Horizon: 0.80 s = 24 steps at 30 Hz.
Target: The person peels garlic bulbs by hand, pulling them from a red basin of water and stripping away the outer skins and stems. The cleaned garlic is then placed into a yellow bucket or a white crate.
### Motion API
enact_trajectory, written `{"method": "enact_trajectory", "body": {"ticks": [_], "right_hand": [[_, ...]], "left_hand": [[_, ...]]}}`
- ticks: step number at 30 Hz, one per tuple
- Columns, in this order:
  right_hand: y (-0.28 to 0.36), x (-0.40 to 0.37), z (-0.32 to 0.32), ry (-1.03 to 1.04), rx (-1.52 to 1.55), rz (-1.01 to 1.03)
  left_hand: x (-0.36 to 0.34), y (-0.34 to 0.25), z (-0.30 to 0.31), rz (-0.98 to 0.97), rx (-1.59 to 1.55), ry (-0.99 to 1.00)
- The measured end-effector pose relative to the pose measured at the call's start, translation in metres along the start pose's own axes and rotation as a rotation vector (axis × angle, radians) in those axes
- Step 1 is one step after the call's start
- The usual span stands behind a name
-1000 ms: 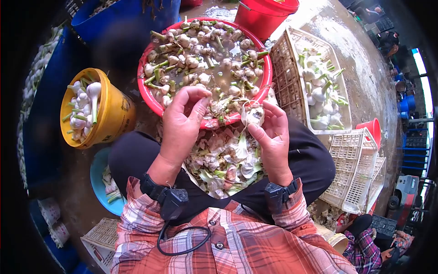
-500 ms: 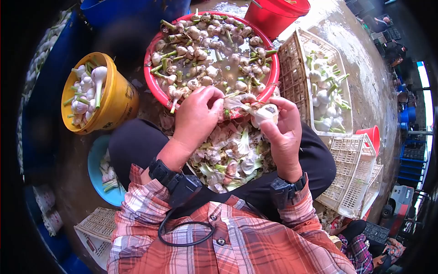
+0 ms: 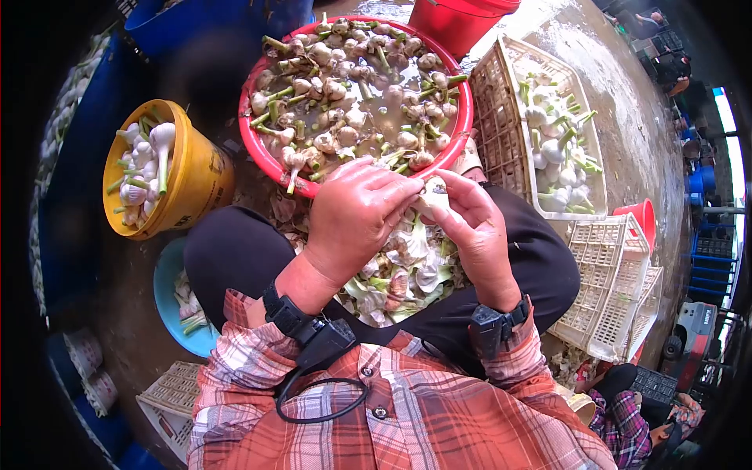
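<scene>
Between my two hands, above my lap, is a pale garlic bulb (image 3: 432,197). My right hand (image 3: 479,235) grips it from the right with thumb and fingers. My left hand (image 3: 359,215) reaches across from the left, its curled fingertips touching the bulb's left side; whether they hold a bit of skin is hidden. Beneath them lies a heap of peeled garlic skins (image 3: 407,274). Just beyond my hands stands a red basin (image 3: 244,125) of unpeeled garlic bulbs in murky water.
A yellow bucket (image 3: 205,176) and a blue basin (image 3: 168,301) with garlic stand left. On the right are a white crate (image 3: 501,117) of cleaned garlic, stacked crates (image 3: 599,286) and a red bucket (image 3: 454,23) behind. Another person (image 3: 627,423) sits at lower right.
My left hand has moved right to the bulb, and the loose skin stretched between my hands no longer shows. The view has shifted slightly.
</scene>
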State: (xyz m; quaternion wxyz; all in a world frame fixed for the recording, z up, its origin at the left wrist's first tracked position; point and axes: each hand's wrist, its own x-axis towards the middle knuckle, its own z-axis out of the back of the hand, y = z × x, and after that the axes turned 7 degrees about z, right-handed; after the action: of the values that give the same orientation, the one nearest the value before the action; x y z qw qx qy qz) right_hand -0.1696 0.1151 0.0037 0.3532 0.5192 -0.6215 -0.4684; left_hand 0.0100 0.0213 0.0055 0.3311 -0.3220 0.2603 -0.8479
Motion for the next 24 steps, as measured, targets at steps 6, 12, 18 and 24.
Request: {"method": "enact_trajectory", "body": {"ticks": [6,12,18,24], "right_hand": [[0.001,0.000,0.001,0.098,-0.024,-0.046],[0.002,0.015,0.007,0.352,-0.391,0.149],[0.015,0.020,0.009,0.284,-0.069,-0.052],[-0.011,0.006,-0.019,0.059,-0.485,0.099]], "left_hand": [[-0.004,0.000,0.001,0.277,-0.259,0.090],[-0.006,0.009,-0.003,0.421,-0.389,0.130],[-0.005,0.005,0.008,0.400,-0.478,0.143],[-0.008,0.005,-0.001,0.194,-0.110,0.030]]}}
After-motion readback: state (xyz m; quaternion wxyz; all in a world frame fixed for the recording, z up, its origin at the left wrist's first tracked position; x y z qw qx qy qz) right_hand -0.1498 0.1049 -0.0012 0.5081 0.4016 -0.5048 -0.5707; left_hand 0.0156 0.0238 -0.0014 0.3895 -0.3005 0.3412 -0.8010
